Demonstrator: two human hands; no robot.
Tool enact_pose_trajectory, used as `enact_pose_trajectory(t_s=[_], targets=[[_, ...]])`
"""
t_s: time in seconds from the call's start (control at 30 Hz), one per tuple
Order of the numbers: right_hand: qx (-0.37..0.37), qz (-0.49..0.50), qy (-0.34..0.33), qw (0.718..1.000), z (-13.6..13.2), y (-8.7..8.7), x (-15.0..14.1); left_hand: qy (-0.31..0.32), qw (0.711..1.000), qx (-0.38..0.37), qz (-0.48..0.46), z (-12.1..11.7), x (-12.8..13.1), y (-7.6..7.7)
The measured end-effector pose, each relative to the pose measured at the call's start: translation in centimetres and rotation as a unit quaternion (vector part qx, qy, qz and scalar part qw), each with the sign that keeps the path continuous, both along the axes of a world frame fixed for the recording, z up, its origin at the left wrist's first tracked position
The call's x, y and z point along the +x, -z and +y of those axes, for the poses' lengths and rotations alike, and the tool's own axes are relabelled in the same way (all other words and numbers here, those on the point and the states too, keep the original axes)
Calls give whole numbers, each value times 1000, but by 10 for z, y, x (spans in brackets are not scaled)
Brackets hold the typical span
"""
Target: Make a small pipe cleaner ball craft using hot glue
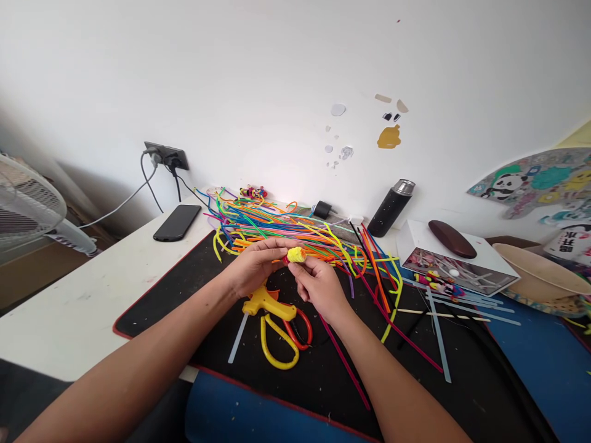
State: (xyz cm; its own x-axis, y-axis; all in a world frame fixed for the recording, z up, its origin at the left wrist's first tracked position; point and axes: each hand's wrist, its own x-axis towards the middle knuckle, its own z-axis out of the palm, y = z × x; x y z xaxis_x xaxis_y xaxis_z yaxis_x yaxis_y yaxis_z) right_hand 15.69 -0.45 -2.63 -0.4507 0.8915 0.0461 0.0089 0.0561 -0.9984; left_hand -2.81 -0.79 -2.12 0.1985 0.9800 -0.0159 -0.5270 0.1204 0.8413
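Between my two hands, over the middle of the black mat, is a small yellow pipe-cleaner coil [296,255] with a bit of red at its left end. My left hand [255,263] pinches that left end. The fingertips of my right hand [319,287] close on its lower right side. Just below my hands lies a yellow glue gun [271,305], partly covered by my left hand, with a glue stick [237,339] poking out. Scissors with yellow and red loop handles [279,363] lie against it, their blades hidden.
A heap of coloured pipe cleaners [277,224] spreads along the wall. A phone [177,223] lies left on the table. To the right are a black flask [391,208], a white box [494,255] and loose glue sticks [439,344]. A fan [28,200] stands far left.
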Motion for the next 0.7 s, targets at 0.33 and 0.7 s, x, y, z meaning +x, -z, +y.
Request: enact_pose_trajectory(t_s=[0.33, 0.7], targets=[[61, -63, 12, 996, -3, 3, 0, 22, 999, -31, -19, 1, 0, 0], [45, -37, 8, 998, -6, -5, 1, 53, 996, -41, -51, 4, -2, 3]])
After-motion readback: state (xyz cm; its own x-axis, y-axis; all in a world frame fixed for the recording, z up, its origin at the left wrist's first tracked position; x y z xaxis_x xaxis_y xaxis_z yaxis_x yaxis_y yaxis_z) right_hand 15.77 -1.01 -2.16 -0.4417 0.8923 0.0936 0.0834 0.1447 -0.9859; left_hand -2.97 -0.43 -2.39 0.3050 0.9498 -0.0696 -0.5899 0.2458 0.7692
